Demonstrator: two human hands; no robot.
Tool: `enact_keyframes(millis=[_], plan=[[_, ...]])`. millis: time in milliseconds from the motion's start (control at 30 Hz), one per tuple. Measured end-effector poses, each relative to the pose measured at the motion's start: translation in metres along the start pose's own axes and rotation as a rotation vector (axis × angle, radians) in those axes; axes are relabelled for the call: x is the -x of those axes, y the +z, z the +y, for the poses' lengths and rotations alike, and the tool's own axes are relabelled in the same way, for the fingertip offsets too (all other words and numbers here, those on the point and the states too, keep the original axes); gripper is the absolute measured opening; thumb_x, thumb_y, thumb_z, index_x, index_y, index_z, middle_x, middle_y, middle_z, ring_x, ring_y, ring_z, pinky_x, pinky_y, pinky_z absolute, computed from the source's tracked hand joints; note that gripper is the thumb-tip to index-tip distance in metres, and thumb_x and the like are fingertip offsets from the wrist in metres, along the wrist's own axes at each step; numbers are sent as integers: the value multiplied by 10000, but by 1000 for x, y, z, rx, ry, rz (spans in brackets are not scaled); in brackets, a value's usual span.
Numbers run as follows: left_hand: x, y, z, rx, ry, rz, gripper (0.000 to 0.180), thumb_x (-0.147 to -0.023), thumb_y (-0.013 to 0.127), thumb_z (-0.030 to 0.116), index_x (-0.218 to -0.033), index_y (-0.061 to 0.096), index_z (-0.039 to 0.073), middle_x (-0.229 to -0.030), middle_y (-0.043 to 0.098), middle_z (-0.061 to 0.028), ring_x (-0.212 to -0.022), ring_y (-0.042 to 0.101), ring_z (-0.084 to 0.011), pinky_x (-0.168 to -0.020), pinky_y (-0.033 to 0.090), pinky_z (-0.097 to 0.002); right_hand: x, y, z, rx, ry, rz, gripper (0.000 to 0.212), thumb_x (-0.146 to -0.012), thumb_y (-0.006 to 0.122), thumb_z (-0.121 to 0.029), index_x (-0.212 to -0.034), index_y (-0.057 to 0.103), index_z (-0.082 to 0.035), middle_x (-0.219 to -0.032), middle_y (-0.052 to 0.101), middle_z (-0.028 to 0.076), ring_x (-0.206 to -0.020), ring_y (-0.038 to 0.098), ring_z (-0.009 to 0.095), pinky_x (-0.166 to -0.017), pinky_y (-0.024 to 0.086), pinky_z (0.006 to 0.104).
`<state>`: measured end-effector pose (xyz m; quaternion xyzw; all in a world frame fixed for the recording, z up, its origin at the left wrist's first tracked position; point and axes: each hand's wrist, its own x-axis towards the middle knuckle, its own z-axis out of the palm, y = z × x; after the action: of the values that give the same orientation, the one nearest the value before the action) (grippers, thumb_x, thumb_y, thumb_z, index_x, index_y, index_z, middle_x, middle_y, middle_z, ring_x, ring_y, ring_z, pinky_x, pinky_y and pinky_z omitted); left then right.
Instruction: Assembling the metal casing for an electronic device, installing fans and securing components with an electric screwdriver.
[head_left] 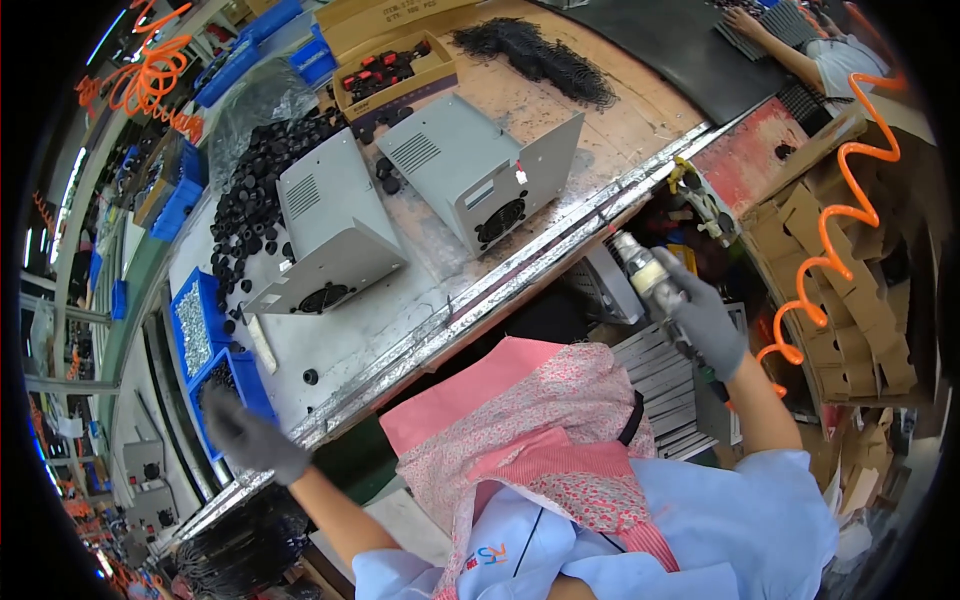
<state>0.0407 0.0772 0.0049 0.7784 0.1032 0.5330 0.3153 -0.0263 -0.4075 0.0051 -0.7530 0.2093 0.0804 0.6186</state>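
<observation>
My right hand [708,322], in a grey glove, is closed around a pneumatic screwdriver [652,280] with a metal front end. It holds the tool off the table's front edge, tip pointing up and left. My left hand [250,438], also gloved, is at the blue bin [262,393] of small dark parts; its fingers are dark and blurred. Beside that bin stands another blue bin [178,318] of small silvery parts. Two grey sheet-metal housings [335,205] [450,150], each with vent slots and a black fan, rest on the table.
Black round caps [250,190] lie heaped left of the housings. Behind are a cardboard box [440,75] of red-and-black parts and a bundle of black cords [540,60]. An orange coiled air hose [835,230] hangs at right near stacked cardboard [830,300]. A co-worker's arm [780,50] shows far right.
</observation>
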Motion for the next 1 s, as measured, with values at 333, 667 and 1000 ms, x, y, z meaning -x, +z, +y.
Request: enact_keyframes(millis=[333, 667, 1000], plan=[[-20, -58, -144, -1041, 143, -321, 530, -930, 308, 499, -1384, 320, 226, -1403, 314, -184, -1292, 274, -374, -1054, 211, -463, -16, -76, -20, 1000, -59, 287, 494, -829, 555, -362, -1297, 433, -261, -1006, 633, 82, -948, 596, 285, -804, 460, 380], [60, 30, 0, 396, -75, -246, 225, -842, 488, -86, -1053, 567, -86, -1022, 608, -166, -970, 583, -225, -833, 487, -305, -80, -96, -82, 1546, 119, 196, 461, -744, 567, -286, -1195, 525, -199, -1020, 626, 122, -952, 596, 309, -796, 468, 405], [113, 139, 109, 443, 124, -802, 571, -765, 648, 267, -1254, 447, 53, -1142, 531, -186, -1043, 511, -342, -887, 411, -413, -184, -38, -135, 1722, -290, 11, 381, -762, 595, -453, -989, 652, -153, -984, 647, 87, -941, 603, 276, -811, 458, 381]])
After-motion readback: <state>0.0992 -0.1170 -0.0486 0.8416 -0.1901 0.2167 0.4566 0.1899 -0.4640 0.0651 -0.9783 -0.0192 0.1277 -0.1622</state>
